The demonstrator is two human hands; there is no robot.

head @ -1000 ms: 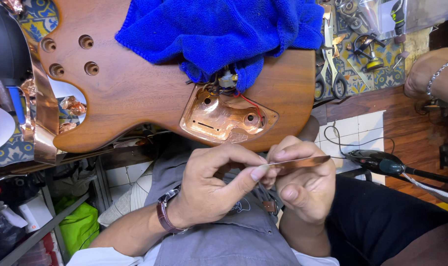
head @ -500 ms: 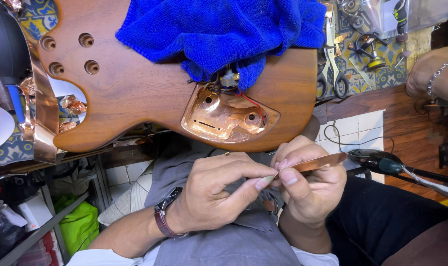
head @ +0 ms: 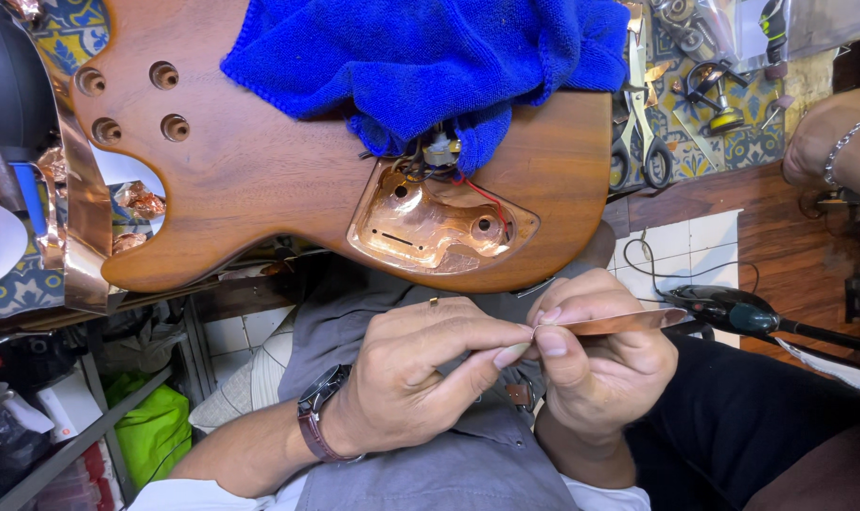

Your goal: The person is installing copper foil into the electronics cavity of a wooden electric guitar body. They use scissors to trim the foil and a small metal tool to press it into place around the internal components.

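My right hand (head: pixel 596 364) pinches a thin copper foil strip (head: pixel 610 325) that sticks out level to the right. My left hand (head: pixel 421 378), with a watch on its wrist, meets it fingertip to fingertip and pinches the strip's left end. Both hands hover over my lap, just below a wooden guitar body (head: pixel 250 180). The body's control cavity (head: pixel 435 227) is lined with copper, and wires run up out of it. A blue cloth (head: pixel 430 57) covers the upper part of the body.
Another person's hand with a bracelet (head: pixel 827 132) rests at the upper right. A black corded tool (head: pixel 733 308) lies to the right of my hands. Scissors (head: pixel 643 142) and small tools lie on the patterned bench. A copper foil sheet (head: pixel 85 208) hangs at the left.
Both hands have sunk slightly toward my lap while holding the strip. My left fingertips have closed tighter on the strip's end. The guitar has not moved.
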